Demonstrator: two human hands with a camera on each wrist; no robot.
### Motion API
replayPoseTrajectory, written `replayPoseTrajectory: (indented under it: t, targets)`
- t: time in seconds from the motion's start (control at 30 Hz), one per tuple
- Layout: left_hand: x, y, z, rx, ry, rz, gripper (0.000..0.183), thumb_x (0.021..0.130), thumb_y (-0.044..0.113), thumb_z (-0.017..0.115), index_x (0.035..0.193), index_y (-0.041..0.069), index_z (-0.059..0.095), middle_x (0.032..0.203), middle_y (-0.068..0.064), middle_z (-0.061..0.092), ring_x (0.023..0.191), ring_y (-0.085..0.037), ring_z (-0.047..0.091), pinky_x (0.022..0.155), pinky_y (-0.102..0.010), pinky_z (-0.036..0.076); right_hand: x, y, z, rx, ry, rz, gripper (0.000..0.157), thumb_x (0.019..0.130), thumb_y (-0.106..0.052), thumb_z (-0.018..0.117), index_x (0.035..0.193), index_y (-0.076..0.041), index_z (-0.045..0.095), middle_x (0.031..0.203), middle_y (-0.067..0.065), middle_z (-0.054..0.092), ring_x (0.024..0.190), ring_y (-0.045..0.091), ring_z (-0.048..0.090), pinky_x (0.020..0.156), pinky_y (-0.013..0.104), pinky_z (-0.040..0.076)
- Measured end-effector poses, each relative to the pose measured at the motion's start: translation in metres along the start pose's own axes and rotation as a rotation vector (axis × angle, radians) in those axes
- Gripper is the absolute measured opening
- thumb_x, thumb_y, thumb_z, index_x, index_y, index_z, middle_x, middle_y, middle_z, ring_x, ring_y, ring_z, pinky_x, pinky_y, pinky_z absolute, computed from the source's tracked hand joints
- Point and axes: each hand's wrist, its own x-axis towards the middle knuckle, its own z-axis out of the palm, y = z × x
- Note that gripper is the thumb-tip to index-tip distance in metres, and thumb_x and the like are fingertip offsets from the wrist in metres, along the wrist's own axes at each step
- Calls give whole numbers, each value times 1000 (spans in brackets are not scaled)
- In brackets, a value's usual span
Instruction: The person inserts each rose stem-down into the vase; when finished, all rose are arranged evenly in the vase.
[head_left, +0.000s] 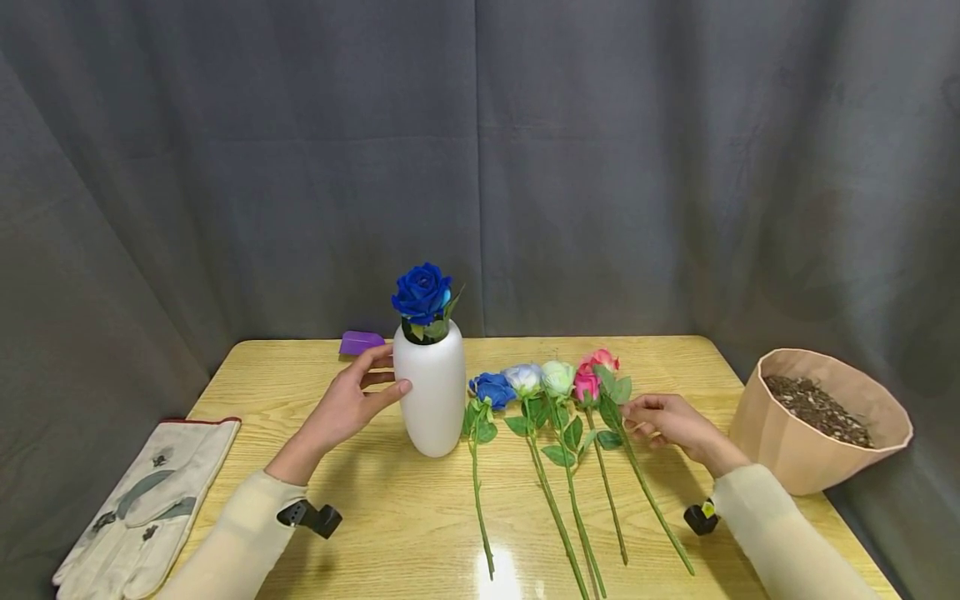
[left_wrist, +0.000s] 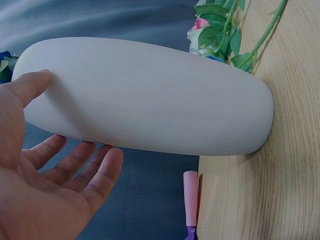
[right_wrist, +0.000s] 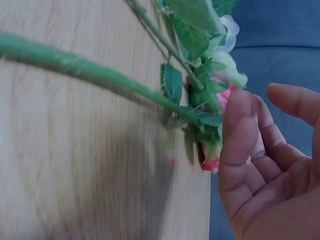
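A white vase (head_left: 431,392) stands upright with one dark blue rose (head_left: 422,293) in its mouth. My left hand (head_left: 348,408) holds the vase near the top, thumb on the near side and fingers along the other; in the left wrist view some fingertips go behind the vase (left_wrist: 145,95). My right hand (head_left: 671,423) is beside the leaves of the rightmost stem, a coral-pink rose (head_left: 604,360). Its fingers are loosely bent, with nothing between thumb and fingers in the right wrist view. To its left lie a magenta rose (head_left: 587,382), a pale green one (head_left: 557,379), a whitish-lilac one (head_left: 523,379) and a blue one (head_left: 492,390).
A peach-coloured pot (head_left: 772,425) with dark soil stands at the table's right edge. Pale work gloves (head_left: 150,500) lie at the left. Behind the vase is a purple scoop (head_left: 360,342) with a pink handle (left_wrist: 190,197). A grey curtain (head_left: 480,167) hangs behind the table.
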Motion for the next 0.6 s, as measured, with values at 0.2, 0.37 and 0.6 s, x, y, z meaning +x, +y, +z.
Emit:
replayPoseTrajectory:
  t: [0.2,0.37,0.6]
  targets:
    - [0,0,0,2,-1,-3,70,94,42,68,152,21,36,149,-13,48,135,-38,51,104,-55,50,-1,11,-2,-28,-5,14,37,102,-28,57,121,4,60,97,5,66,80,16,66,63,32,54]
    - [-1,0,0,10,-2,-2,70,94,43,68,152,21,36,148,-13,49,135,-38,52,103,-55,50,-3,20,-4,-43,-7,15,37,101,-27,59,122,4,59,92,2,65,84,19,67,66,34,56]
    - [-1,2,0,13,-2,1,70,94,43,68,152,21,36,148,-13,49,135,-38,52,103,-55,51,-4,27,-3,-3,-36,36,31,101,-20,58,119,5,58,78,1,59,73,14,59,59,28,51]
